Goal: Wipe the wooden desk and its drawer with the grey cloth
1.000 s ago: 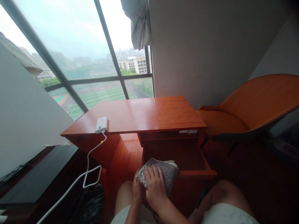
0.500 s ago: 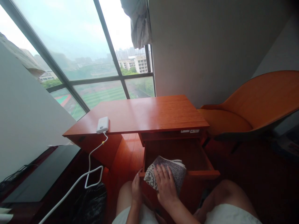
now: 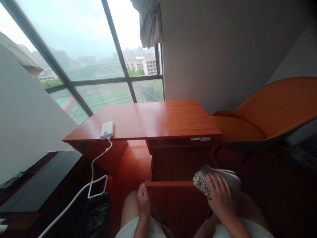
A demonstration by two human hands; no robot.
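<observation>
A wooden drawer [image 3: 170, 183] stands pulled out from the desk, and its inside shows bare wood. At its front left corner is my left hand [image 3: 143, 199], its fingers closed on the edge. My right hand [image 3: 220, 195] lies over a folded grey-and-white patterned cloth [image 3: 203, 181], fingers wrapped across its top. The cloth rests at the right end of the drawer's front edge and hides that corner. What is under the cloth, and the thumb of my right hand, cannot be made out.
The reddish desk [image 3: 153, 119] carries a white power bank [image 3: 107, 130] at its left front edge. From it a white cable [image 3: 71, 201] hangs down to the left. An orange chair [image 3: 269, 112] stands at right, a black bag [image 3: 92, 215] on the floor at lower left.
My right hand has moved the cloth to the right along the drawer's front edge. My left hand keeps its place at the left corner. The view has shifted slightly.
</observation>
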